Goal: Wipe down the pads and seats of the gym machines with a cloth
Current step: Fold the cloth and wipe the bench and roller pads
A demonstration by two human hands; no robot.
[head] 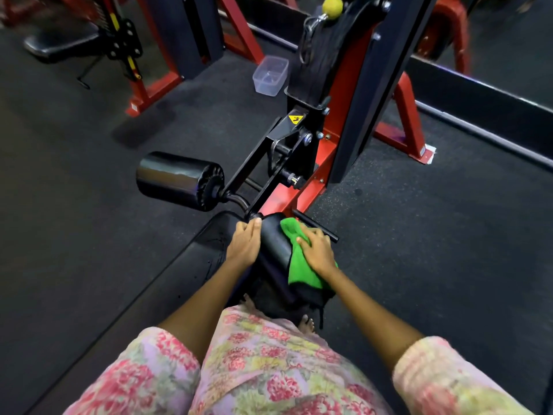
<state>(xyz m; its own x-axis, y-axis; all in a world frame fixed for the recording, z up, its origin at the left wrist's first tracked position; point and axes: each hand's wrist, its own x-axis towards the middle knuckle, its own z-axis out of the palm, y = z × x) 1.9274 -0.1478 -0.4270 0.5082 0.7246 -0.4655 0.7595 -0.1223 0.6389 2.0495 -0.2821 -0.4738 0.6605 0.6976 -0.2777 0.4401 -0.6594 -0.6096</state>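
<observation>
Right hand (317, 251), just below the frame's centre: fingers loosely curled, pressing a bright green microfibre cloth (300, 265) onto the right flank of a black vinyl roller pad (273, 244). Cloth draped down that side, lower edge hanging towards the floor. Left hand (244, 242), just left of it: fingers nearly straight, laid flat on the pad's left end, steadying rather than gripping, fingertips near the black metal arm (254, 181) that carries the roller.

Step in hand, by the look of it: mid-wipe on this near roller, right side being covered. Left side and top likely not yet done, though hard to tell from surface sheen.

Next move probably calls for sliding the cloth across the crown towards the left hand, then lifting that hand clear to finish its patch.

Further out: second black cylindrical roller pad (179, 179) left of centre, apparently awaiting its turn. Long black padded seat (167, 283) running to lower left. Clear plastic tub (270, 74) on the dark rubber floor (434, 235), upper centre, beside the red steel frame (404, 115).
</observation>
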